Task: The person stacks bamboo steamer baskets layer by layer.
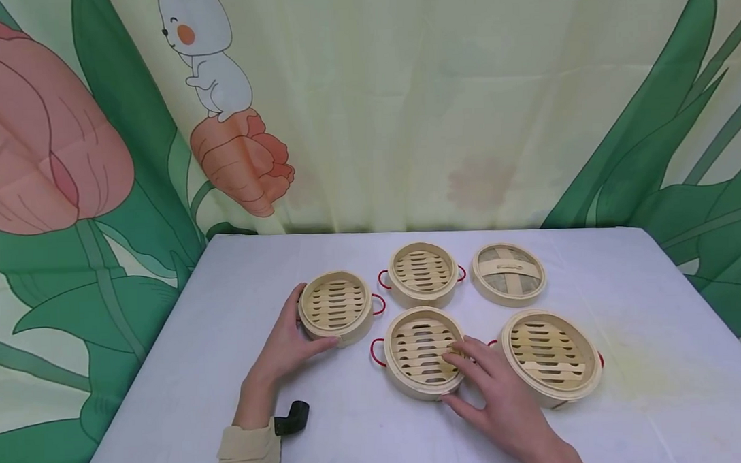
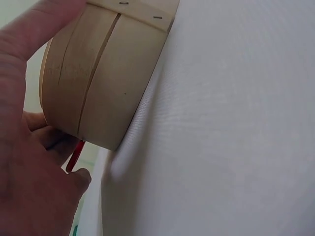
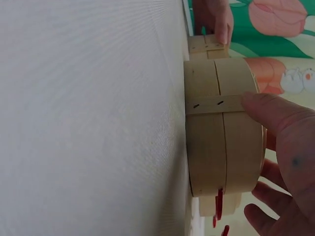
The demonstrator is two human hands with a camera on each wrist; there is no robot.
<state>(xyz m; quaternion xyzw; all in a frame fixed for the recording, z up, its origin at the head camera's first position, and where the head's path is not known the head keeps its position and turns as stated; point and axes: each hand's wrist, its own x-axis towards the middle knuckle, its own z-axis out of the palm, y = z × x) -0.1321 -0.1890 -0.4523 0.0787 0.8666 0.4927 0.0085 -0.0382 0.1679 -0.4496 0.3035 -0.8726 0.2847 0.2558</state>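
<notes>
My left hand point(image 1: 285, 347) grips a small round bamboo steamer basket point(image 1: 336, 306) at the left, thumb along its front and fingers around its far left side. In the left wrist view, a red handle point(image 2: 75, 156) pokes out beside the fingers. My right hand point(image 1: 499, 394) holds a second steamer basket point(image 1: 416, 349) at front centre by its right side. Its thumb point(image 3: 270, 105) presses the bamboo wall near the stapled strip, while the other fingers reach over the slatted top. Both baskets rest on the table.
Behind stands another slatted basket point(image 1: 422, 270) with red handles. A steamer lid point(image 1: 493, 282) with a crossed strap lies at the back right. A larger basket point(image 1: 546, 358) sits right beside my right hand. A printed curtain point(image 1: 391, 122) hangs behind the white table point(image 1: 168, 416).
</notes>
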